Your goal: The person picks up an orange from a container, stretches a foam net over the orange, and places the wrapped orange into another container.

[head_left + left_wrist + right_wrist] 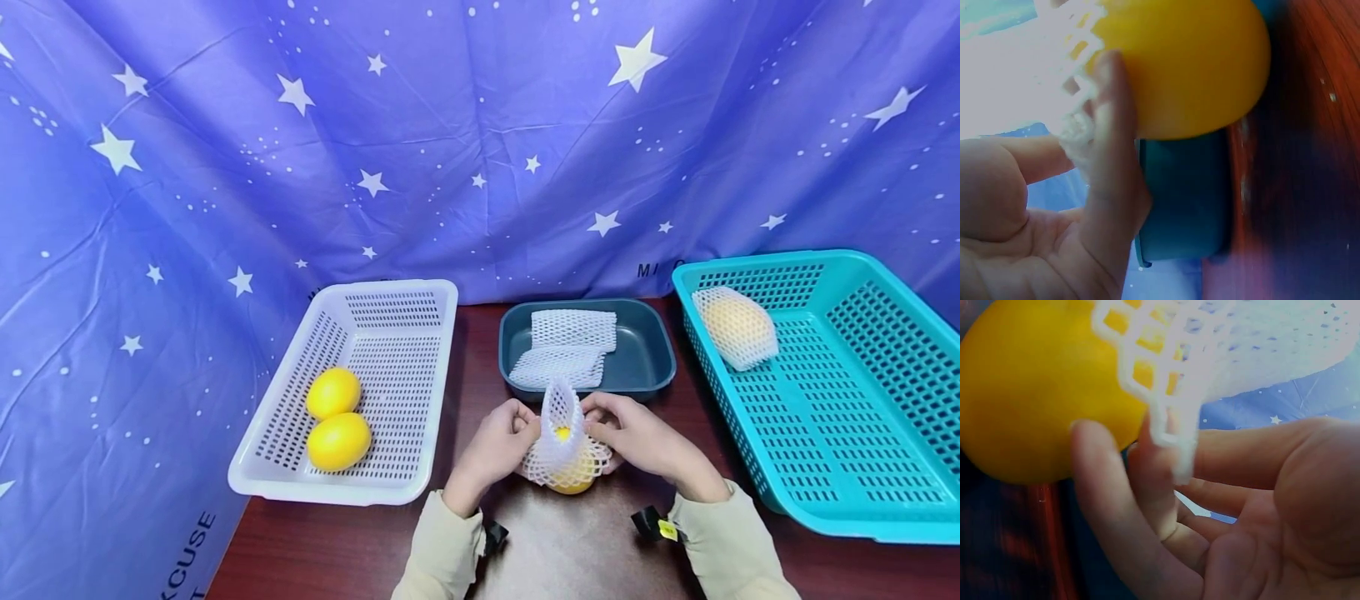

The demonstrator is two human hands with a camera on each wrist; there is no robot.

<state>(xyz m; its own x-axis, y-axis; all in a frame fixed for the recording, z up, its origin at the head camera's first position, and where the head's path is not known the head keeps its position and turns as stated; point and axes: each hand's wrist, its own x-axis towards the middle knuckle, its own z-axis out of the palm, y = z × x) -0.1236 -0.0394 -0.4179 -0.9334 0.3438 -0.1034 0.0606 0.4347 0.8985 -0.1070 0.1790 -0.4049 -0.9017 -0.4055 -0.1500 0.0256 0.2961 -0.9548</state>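
Observation:
A white foam fruit net (558,454) covers the upper part of a yellow lemon-like fruit (574,487), whose lower end shows bare below the flared mesh. On the net's left side my left hand (495,442) pinches the edge; in the left wrist view one finger also lies against the fruit (1197,69). From the other side my right hand (637,435) pinches the net's rim (1159,412), with a fingertip close to or touching the fruit (1029,394). The net's top end stands up, narrow and loose, above the fruit.
At left a white basket (442,392) holds two bare yellow fruits (339,442). Behind my hands, a dark tray (645,354) contains flat foam nets (573,331). A teal basket (802,417) at right holds one net-wrapped fruit (738,329). A starry blue curtain (480,150) hangs behind.

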